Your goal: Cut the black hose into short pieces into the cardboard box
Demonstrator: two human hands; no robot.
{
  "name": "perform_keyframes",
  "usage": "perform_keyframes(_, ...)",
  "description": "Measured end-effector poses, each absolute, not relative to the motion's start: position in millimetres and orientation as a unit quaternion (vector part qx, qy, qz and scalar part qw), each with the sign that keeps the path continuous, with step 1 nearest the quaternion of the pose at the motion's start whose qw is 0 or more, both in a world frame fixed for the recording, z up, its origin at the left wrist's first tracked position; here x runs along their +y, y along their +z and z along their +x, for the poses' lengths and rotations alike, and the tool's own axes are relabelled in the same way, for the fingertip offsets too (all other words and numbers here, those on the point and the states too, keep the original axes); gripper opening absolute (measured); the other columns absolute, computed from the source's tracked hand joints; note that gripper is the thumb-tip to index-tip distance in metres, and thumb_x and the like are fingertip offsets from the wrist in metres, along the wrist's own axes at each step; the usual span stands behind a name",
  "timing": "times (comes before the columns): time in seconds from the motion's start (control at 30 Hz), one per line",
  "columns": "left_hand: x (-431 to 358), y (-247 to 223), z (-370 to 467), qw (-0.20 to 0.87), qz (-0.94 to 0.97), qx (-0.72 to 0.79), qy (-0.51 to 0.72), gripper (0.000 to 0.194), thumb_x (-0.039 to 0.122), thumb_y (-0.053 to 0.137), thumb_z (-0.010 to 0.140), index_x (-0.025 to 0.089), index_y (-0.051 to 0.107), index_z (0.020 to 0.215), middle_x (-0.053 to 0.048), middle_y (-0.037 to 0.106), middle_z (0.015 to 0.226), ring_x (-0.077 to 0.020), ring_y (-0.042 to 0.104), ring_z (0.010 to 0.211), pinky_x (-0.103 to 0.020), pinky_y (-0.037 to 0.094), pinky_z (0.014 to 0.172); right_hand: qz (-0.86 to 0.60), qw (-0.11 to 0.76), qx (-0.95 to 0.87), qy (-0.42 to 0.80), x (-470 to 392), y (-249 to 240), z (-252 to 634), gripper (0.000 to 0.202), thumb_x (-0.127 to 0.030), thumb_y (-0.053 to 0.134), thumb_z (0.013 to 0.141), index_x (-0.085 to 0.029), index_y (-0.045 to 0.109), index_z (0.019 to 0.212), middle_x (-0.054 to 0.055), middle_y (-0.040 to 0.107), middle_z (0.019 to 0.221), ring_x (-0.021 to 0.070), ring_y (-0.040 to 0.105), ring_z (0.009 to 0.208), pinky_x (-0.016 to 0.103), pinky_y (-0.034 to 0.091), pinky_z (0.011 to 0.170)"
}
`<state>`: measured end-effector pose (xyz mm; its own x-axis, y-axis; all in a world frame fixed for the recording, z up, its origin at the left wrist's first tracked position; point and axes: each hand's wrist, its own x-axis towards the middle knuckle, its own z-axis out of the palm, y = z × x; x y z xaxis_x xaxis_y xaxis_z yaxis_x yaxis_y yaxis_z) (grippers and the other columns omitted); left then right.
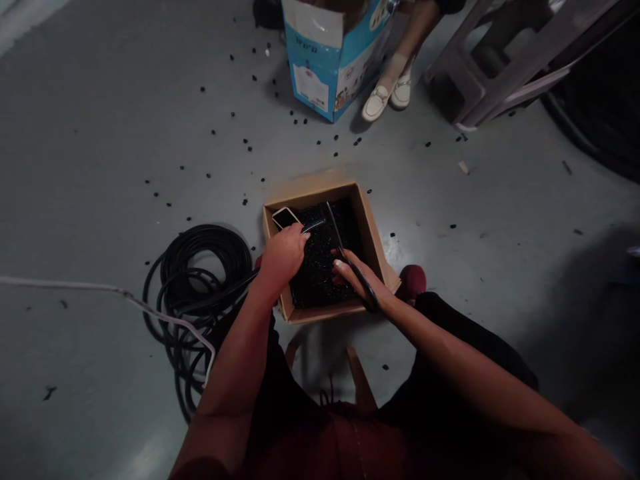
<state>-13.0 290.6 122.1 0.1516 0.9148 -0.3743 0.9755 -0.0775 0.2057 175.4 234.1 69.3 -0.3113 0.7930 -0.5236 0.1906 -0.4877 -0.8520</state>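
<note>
My left hand (285,253) is closed around a black hose (314,225), whose cut end sticks out past my fingers to the right. In my right hand (355,273) is a pair of scissors (336,227), gripped with the dark handles against the palm. The blades point away from me, just right of the hose end; whether they touch it I cannot tell. Both hands are over an open cardboard box (373,233) filled with small black cut pieces (320,280). A phone-like dark rectangle with a pale rim (286,217) leans in the box's far left corner.
A coil of black hose (200,267) lies on the floor to the left, near a pale cable (120,291). Farther off are a blue carton (315,73), another person's white shoes (377,101) and a plastic stool (465,87). Black bits dot the floor.
</note>
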Motion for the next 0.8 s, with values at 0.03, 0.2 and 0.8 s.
perform_keyframes(0.03, 290.3, 122.1, -12.7, 0.203, 0.731, 0.648, -0.074, 0.033, 0.027, 0.032, 0.102, 0.013, 0.06, 0.112, -0.013, 0.07, 0.112, -0.0244, 0.065, 0.105, -0.031, 0.046, 0.086, -0.542, 0.222, -0.461, 0.667, 233.0, 68.6, 174.9, 0.057, -0.055, 0.052, 0.091, -0.019, 0.051, 0.135, 0.012, 0.062, 0.126, 0.0209, 0.066, 0.094, 0.037, 0.055, 0.083)
perform_keyframes(0.2, 289.5, 120.9, -11.4, 0.203, 0.739, 0.638, -0.07, 0.033, 0.028, 0.03, 0.103, 0.015, 0.06, 0.111, -0.012, 0.07, 0.111, -0.0224, 0.065, 0.105, -0.03, 0.045, 0.086, -0.54, 0.221, -0.482, 0.654, 227.0, 61.6, 172.4, 0.055, -0.057, 0.053, 0.09, -0.021, 0.054, 0.133, 0.011, 0.062, 0.128, 0.0245, 0.063, 0.105, 0.039, 0.053, 0.088)
perform_keyframes(0.8, 283.0, 115.7, 6.4, 0.223, 0.73, 0.639, -0.089, 0.029, 0.03, 0.035, 0.103, 0.017, 0.06, 0.112, -0.011, 0.069, 0.115, -0.0235, 0.065, 0.107, -0.031, 0.046, 0.087, -0.597, 0.183, -0.479, 0.617, 227.0, 56.1, 169.5, 0.045, -0.06, 0.054, 0.087, -0.022, 0.047, 0.111, 0.004, 0.062, 0.092, 0.0204, 0.061, 0.083, 0.036, 0.048, 0.079)
